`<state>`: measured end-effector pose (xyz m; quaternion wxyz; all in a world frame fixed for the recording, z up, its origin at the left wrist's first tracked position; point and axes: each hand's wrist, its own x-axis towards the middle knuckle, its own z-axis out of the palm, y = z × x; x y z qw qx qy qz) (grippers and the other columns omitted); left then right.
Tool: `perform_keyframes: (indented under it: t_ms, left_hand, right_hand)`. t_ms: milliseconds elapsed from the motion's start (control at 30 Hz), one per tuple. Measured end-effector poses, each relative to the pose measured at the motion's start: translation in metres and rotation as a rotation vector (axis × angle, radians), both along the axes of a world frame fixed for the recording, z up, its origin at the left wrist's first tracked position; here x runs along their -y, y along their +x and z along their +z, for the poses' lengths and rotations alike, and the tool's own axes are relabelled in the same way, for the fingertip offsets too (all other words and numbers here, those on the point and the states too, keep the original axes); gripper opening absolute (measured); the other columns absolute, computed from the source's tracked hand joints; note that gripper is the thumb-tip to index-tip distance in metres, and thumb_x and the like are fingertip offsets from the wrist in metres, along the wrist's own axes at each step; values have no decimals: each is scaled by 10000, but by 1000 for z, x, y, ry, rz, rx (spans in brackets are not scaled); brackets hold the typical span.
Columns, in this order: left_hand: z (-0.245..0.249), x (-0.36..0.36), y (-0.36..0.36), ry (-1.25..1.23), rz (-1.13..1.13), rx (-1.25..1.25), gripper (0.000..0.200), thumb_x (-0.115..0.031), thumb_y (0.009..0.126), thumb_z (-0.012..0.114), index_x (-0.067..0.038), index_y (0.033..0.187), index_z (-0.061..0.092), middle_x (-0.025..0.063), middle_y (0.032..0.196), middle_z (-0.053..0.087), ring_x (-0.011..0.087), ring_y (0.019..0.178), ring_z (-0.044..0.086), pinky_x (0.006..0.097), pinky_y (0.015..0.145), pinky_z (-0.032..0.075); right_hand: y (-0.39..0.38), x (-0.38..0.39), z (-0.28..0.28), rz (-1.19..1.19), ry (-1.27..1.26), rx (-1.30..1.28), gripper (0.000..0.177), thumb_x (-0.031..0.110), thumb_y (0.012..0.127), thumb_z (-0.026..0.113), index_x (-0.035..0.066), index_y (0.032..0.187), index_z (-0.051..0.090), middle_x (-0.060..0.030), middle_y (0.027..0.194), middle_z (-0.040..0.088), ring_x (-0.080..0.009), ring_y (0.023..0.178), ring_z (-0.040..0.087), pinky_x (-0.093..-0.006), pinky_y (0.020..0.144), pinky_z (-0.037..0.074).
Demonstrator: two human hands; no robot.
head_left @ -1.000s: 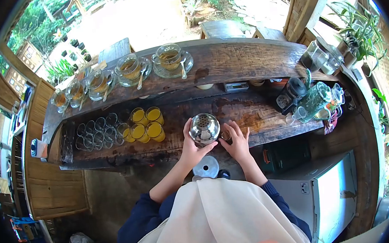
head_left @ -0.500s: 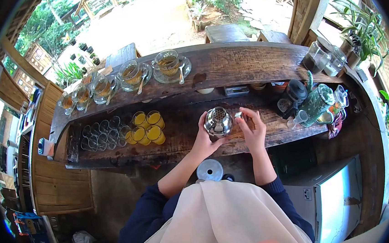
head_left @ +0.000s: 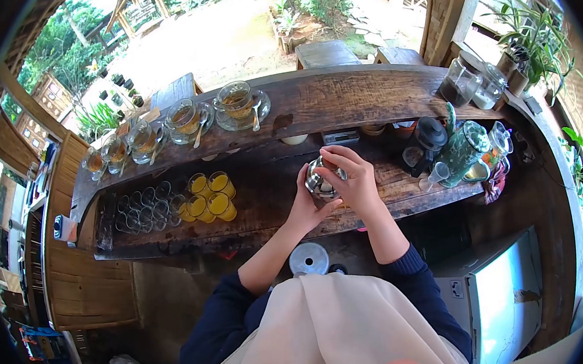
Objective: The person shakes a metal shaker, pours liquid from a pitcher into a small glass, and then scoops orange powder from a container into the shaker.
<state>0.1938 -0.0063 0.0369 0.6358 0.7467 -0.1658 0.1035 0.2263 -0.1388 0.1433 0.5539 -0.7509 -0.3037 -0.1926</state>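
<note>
A shiny metal cocktail shaker (head_left: 318, 186) is in my hands above the lower counter. My left hand (head_left: 303, 207) is wrapped round its left side and underside. Over the strainer top, my right hand (head_left: 355, 179) is closed, its fingers bent on the small metal shaker cap. The cap and the strainer holes are hidden beneath these fingers. To the left on the lower counter stand several glasses of orange-yellow drink (head_left: 219, 205), beside rows of empty clear glasses (head_left: 144, 210).
Along the raised bar, glass cups of brown drink (head_left: 236, 101) stand on saucers with spoons. Rightward are a French press (head_left: 430, 137), a green patterned pitcher (head_left: 466, 153), a small clear cup (head_left: 436, 175) and jars (head_left: 463, 79). A round metal stool top (head_left: 309, 258) is below the counter edge.
My right hand has moved left with the small cap, from beside the shaker onto its top. My left hand still holds the shaker. The view has shifted slightly.
</note>
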Motion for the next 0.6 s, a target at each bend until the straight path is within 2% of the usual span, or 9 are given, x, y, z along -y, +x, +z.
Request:
perform_keyframes:
  t_ms: [67,133,267,367,467,567,600]
  left_hand:
    - [1,4,1,21,-1,5,1068,-150,775,759,-108,1426,-87,190,1415,295,274,1283,412,398,1058,363]
    - [2,8,3,34,9,23,1068,-159,775,757,-105,1423,-90,192,1429,263,277,1305,380,403,1068,349]
    - [4,15,10,65,2,60,1067,-156,769,757,-103,1419,-88,192,1439,236,277,1321,355,404,1077,331]
    - [0,24,18,4,-39,34,1067,-150,765,754,-97,1415,-90,196,1430,257,281,1319,358,404,1080,321]
    - [-1,33,25,103,7,79,1059,-138,763,749,-101,1414,-84,196,1418,285,283,1320,359,402,1077,320]
    - [-3,42,31,22,-1,88,1049,-109,749,767,-83,1431,-29,198,1395,318,285,1288,401,392,1058,356]
    - [-3,43,32,65,-2,54,1076,-105,739,771,-100,1427,-57,197,1400,317,288,1295,393,401,1064,342]
  right_hand:
    - [2,2,-1,-3,-6,-8,331,38,736,764,-20,1047,666,-108,1045,655,-170,833,646,-275,769,517]
    - [6,5,-2,-21,-15,68,304,43,747,756,-20,1031,667,-112,1028,647,-187,794,657,-278,701,537]
    - [8,11,1,-35,-7,59,294,51,760,749,-26,1032,665,-118,1032,648,-193,799,661,-284,701,541]
    - [14,17,-4,-37,-36,61,286,63,773,741,-28,1033,663,-126,1033,648,-201,809,666,-288,701,543]
    - [20,24,-9,-59,-39,28,283,75,778,738,-22,1034,666,-131,1032,646,-210,818,669,-287,695,545]
    - [25,29,-20,-77,-3,-5,286,71,780,736,-16,1041,660,-134,1050,638,-219,831,669,-292,703,542]
    - [26,29,-26,-83,42,37,292,47,785,728,-10,1062,651,-119,1077,629,-191,839,657,-275,701,528]
